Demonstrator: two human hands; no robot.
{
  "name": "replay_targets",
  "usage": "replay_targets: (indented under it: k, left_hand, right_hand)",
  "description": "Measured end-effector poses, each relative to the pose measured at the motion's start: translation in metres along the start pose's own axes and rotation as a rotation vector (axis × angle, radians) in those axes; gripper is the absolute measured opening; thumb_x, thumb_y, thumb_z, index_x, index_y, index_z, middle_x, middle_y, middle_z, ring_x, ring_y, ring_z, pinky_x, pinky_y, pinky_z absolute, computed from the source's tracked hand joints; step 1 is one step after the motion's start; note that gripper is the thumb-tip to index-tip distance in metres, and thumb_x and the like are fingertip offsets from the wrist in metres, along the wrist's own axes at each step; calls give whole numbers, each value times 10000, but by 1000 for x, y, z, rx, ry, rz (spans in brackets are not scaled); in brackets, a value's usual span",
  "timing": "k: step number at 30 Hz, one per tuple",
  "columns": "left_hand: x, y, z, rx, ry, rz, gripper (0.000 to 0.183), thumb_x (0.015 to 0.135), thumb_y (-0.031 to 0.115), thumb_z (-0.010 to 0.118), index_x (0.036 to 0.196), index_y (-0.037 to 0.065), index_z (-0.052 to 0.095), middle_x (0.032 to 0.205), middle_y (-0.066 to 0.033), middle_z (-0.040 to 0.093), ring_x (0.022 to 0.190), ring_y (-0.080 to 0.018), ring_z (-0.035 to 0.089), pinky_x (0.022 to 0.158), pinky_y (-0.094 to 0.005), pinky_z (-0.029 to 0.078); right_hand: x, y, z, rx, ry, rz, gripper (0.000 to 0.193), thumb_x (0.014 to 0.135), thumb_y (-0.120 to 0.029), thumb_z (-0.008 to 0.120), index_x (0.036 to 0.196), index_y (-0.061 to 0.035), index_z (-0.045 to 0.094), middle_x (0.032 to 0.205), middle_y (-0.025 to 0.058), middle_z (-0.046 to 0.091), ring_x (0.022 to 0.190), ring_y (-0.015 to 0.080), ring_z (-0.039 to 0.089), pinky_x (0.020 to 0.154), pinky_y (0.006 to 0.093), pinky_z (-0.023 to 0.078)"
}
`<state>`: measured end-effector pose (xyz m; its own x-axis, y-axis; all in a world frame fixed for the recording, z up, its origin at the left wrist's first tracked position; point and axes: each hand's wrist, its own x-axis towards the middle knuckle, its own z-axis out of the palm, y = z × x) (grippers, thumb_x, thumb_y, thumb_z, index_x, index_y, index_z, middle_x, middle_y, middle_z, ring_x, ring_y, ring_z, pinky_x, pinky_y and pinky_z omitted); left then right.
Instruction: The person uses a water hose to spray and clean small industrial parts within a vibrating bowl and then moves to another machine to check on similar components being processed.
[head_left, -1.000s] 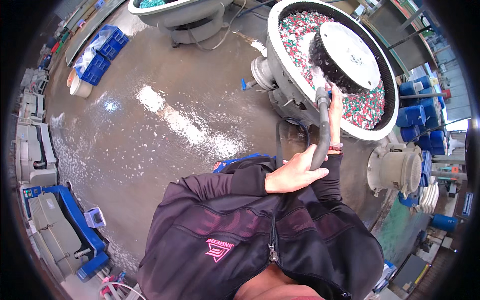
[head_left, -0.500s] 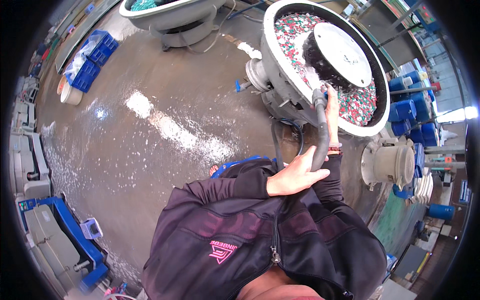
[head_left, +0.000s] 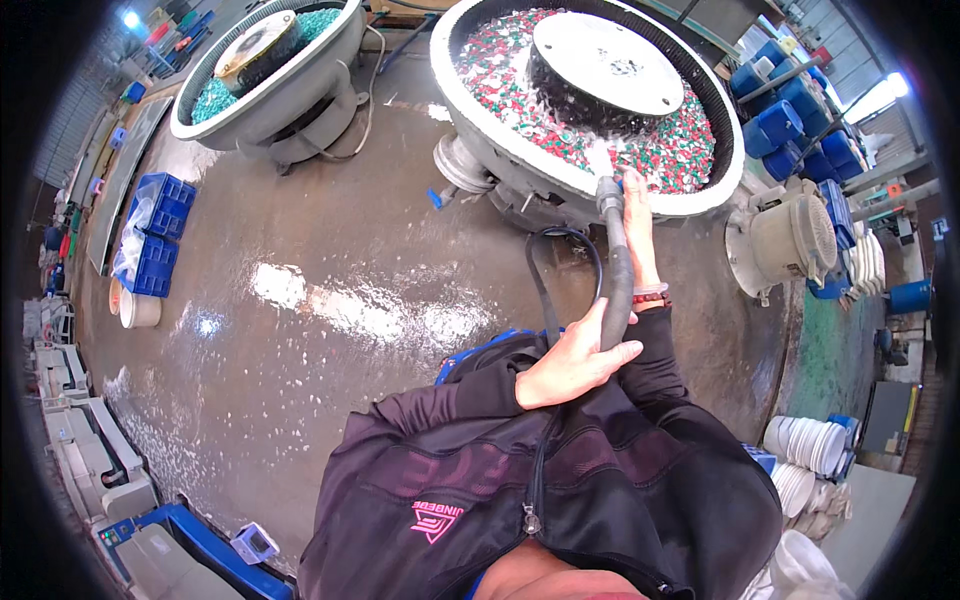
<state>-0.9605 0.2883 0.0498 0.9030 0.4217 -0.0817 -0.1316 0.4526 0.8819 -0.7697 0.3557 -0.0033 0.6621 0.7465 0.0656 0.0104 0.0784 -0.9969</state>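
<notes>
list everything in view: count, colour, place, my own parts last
Round tubs: two, grey with pale rims, top centre and upper left
Mixed chips: countless, red, green, white, centre tub
Teal chips: countless, teal, left tub
Disc cover: one, white, centre tub's middle
Hose: one, dark grey, spraying into centre tub
Crates: two, blue, left
Bucket: one, white, below crates
Drums: several, blue, upper right
Motor-like unit: one, beige, right
Stacked containers: several, white, lower right
Machines: several, grey and blue, lower left
Wet floor: one, brown, centre
Jacket: one, black with pink, bottom
Left hand: one, bare, holding the hose
Right hand: one, bare, at the hose's nozzle
</notes>
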Motion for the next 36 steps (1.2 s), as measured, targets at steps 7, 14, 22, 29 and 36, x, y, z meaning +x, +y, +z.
replay_targets:
  k: [7,14,22,29,36]
  left_hand:
    - [5,0,3,106,56,45,307,833,155,570,1064,59,391,635,28,423,465,-36,370,405,-200,291]
    - [3,3,2,87,188,161,308,843,209,564,1055,59,400,645,26,423,490,-37,365,418,-204,299]
    - [-1,-5,2,-89,181,108,335,898,325,446,1033,23,393,700,6,396,501,-45,355,429,-206,307]
    - [1,0,5,-108,127,53,327,900,317,443,1044,29,385,690,12,381,500,-45,343,426,-204,300]
    - [7,9,3,-149,86,10,293,902,276,449,1063,43,372,624,10,366,461,-45,328,400,-201,280]
  right_hand:
    - [6,5,0,-42,5,-38,415,882,-411,416,1097,-59,470,957,55,490,825,120,457,741,245,379]
    - [13,1,28,22,-166,25,470,862,-447,427,1156,-80,432,1074,75,461,875,160,500,600,261,464]
    - [14,2,39,314,-271,133,459,845,-425,481,1167,-111,391,1174,73,405,1051,200,435,683,363,525]
    - [12,-2,30,341,-220,124,439,853,-415,470,1165,-116,393,1161,61,418,1043,179,442,680,348,527]
    - [7,-7,28,303,-108,83,461,846,-444,468,1144,-94,427,1112,65,462,960,161,495,660,325,526]
